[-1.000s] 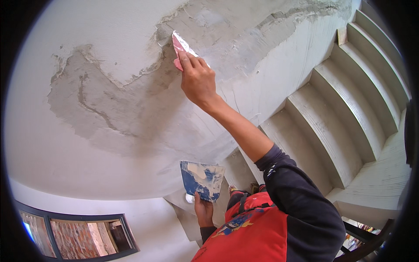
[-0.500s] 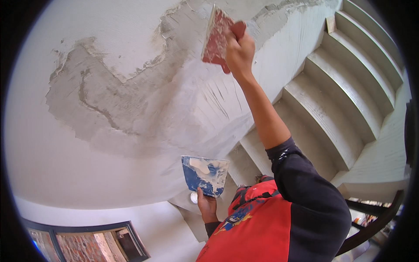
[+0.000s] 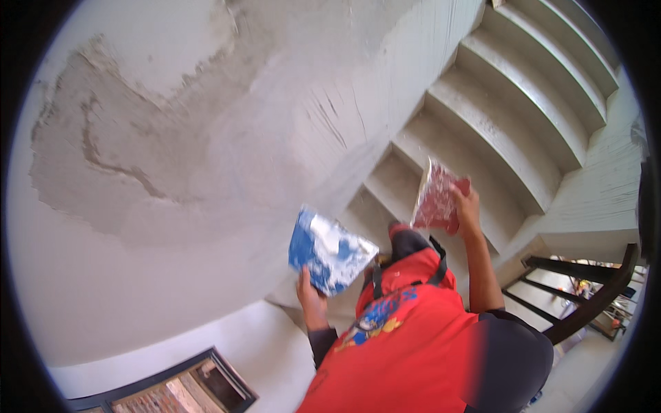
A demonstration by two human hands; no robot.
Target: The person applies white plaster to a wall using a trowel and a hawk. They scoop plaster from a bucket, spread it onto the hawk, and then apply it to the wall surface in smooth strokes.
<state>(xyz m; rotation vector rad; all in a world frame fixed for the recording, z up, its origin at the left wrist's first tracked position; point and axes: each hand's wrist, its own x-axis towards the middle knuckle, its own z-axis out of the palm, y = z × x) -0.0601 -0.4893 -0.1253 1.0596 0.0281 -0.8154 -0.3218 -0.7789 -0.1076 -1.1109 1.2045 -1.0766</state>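
Observation:
My left hand (image 3: 313,303) grips a blue putty scraper (image 3: 303,244) by its lower end, its broad face turned up. White putty (image 3: 327,235) lies in a lump and smears across that blade. Off to the right, my right hand (image 3: 467,208) is closed around a red scraper (image 3: 437,199) smeared with pale putty, held above the stairs with its straight edge toward the left. The two tools are apart. On the left, the wall (image 3: 227,275) carries a rough grey plaster patch (image 3: 138,148) with a dark groove, and several dark scratches farther right.
Concrete stairs (image 3: 482,131) climb along the wall toward the upper right. A dark handrail (image 3: 599,296) stands at the lower right, with cluttered objects beyond it. At the lower left is a dark-framed window (image 3: 206,375).
My right hand has come down from the wall with the red scraper and now holds it over the stairs. The blue scraper has tilted in my left hand, and my view has shifted.

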